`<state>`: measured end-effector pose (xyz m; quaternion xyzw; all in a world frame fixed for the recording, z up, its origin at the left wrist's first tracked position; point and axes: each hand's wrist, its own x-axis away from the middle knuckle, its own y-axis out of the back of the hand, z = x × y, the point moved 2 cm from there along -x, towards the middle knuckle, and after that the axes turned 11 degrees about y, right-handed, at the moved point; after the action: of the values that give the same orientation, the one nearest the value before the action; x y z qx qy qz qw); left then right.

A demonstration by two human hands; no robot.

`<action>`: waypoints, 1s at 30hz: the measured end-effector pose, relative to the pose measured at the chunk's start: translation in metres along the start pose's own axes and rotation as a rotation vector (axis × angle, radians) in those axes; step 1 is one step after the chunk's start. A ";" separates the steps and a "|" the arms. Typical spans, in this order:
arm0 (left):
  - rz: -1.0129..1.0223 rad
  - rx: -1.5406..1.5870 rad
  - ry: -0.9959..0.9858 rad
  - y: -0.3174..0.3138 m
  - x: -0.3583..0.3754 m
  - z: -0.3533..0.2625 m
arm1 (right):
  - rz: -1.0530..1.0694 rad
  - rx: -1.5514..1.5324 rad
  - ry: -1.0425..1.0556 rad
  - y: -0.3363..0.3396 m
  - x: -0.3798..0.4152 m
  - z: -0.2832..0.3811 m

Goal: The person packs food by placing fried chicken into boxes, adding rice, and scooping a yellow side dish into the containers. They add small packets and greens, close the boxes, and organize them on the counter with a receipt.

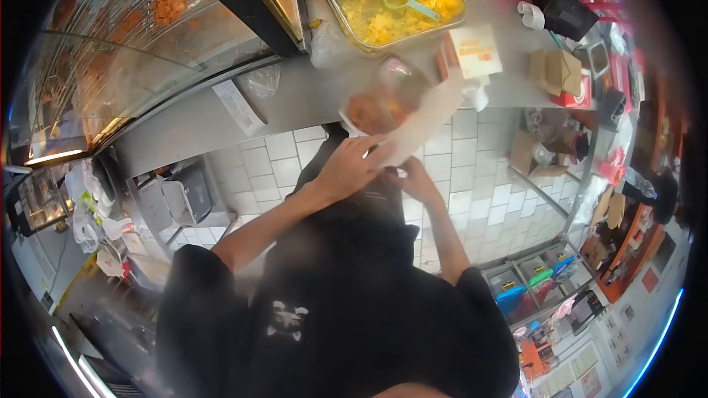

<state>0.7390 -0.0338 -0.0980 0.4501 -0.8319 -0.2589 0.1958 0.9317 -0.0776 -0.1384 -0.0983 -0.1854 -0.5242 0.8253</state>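
Both my hands are at the lower end of a pale, half-see-through bag or sheet [428, 116], in front of the counter's edge. My left hand [352, 168] has its fingers closed on the near end. My right hand [417, 181] is beside it, fingers bent in at the same end. From there the pale piece slants up to the right over the counter. Just beyond my hands is a food container [349, 119] holding reddish-brown food [369, 112] and a clear-wrapped item [396, 74]. Haze blurs this area.
A metal tray [341, 11] of yellow food with a pale green scoop [413, 4] stands at the back. Near it is a white and orange box [473, 51]. A paper slip [238, 106] lies on the left. A glass-fronted case [147, 51] borders the counter; a brown carton [554, 71] is right.
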 end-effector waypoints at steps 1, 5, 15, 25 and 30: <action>-0.012 0.001 0.000 -0.004 0.000 0.008 | 0.036 0.002 0.068 -0.004 -0.004 0.005; -0.152 0.012 0.067 0.028 0.018 0.032 | -0.068 0.219 0.025 0.022 -0.007 0.013; -0.254 -0.135 0.086 0.061 0.026 0.063 | 0.137 0.967 0.374 0.038 -0.124 0.052; -0.249 0.240 0.289 0.061 0.034 0.085 | 0.054 0.853 0.529 0.074 -0.031 0.081; -0.618 0.827 0.538 0.034 -0.013 0.123 | -0.660 0.505 0.284 0.057 -0.065 0.039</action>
<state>0.6551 0.0237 -0.1757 0.7611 -0.6148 0.1657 0.1236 0.9501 0.0141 -0.1277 0.2443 -0.2138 -0.7062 0.6291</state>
